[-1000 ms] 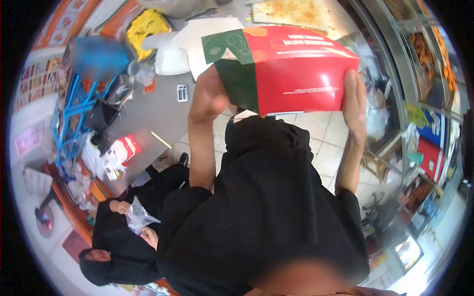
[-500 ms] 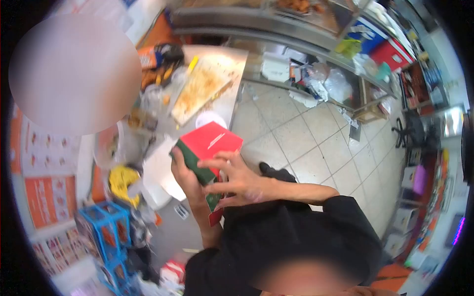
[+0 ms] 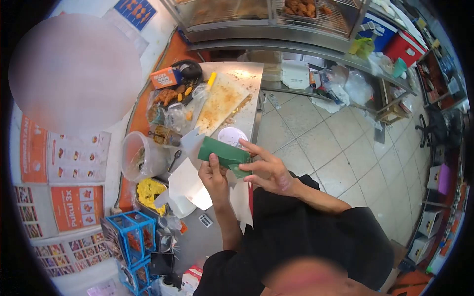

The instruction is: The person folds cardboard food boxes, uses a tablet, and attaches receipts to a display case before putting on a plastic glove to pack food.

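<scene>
At the grey counter (image 3: 193,242), the left hand (image 3: 216,178) grips a green carton (image 3: 222,152); the right hand (image 3: 270,171), fingers parted, touches its end.

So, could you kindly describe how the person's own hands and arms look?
The left hand and right hand are ungloved, with nothing worn visible at either wrist. A mottled patch marks the back of the right hand. Plain black short sleeves leave the forearms bare.
</scene>
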